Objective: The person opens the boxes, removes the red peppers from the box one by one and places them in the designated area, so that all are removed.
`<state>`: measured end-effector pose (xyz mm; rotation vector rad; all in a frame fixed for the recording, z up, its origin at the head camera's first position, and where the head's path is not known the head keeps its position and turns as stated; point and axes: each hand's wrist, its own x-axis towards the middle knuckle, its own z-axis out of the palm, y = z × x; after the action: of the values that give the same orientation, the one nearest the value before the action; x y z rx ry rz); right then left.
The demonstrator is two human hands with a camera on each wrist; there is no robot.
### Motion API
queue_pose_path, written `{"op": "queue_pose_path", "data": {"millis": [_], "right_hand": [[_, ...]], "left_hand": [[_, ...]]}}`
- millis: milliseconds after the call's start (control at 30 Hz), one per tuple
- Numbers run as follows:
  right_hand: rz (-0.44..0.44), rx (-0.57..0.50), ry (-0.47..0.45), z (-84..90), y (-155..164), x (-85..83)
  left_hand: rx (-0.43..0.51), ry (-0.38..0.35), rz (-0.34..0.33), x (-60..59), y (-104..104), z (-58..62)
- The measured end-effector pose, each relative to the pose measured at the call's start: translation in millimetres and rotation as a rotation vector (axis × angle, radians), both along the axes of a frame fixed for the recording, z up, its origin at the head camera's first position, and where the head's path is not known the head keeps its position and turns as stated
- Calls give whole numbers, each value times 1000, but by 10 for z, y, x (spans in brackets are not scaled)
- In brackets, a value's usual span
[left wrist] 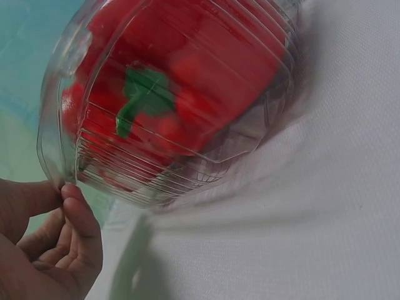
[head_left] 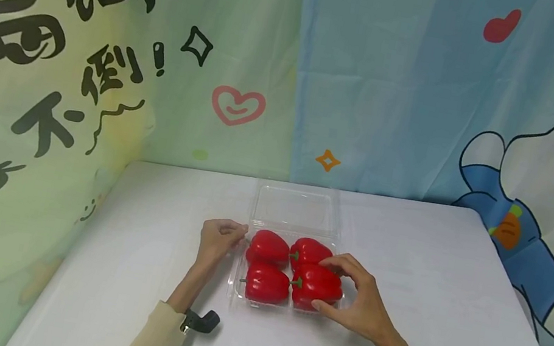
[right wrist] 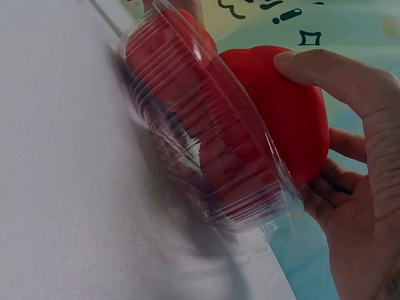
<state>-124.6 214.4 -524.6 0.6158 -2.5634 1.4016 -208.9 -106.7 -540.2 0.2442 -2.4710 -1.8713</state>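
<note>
Several red bell peppers with green stems sit in a clear plastic clamshell box (head_left: 298, 208), whose lid lies folded back at the far side. My left hand (head_left: 222, 240) pinches the box's left rim between thumb and forefinger, as the left wrist view shows. On the near right, my right hand (head_left: 363, 299) grips a bell pepper (head_left: 315, 285) with the thumb on its near side and the fingers on its far side. In the right wrist view this bell pepper (right wrist: 275, 106) rises above the box wall. Its underside is hidden.
The box stands on a white-covered table (head_left: 167, 197). Behind the table hangs a printed curtain (head_left: 371, 78) with lettering on the left and a cartoon animal on the right. Each wrist wears a dark camera mount (head_left: 200, 321).
</note>
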Motion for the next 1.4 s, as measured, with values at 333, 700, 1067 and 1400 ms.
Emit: {"op": "queue_pose_path", "data": {"millis": [333, 700, 1067, 1400], "right_hand": [[14, -48, 2, 1, -9, 6], [-6, -98, 17, 24, 4, 26], [-11, -108, 34, 40, 12, 14], [-21, -151, 31, 36, 3, -1]], "left_hand": [[-8, 5, -6, 1, 0, -5], [-3, 2, -13, -4, -11, 11], [-2, 2, -9, -17, -4, -7], [-14, 10, -4, -2, -2, -8]]}}
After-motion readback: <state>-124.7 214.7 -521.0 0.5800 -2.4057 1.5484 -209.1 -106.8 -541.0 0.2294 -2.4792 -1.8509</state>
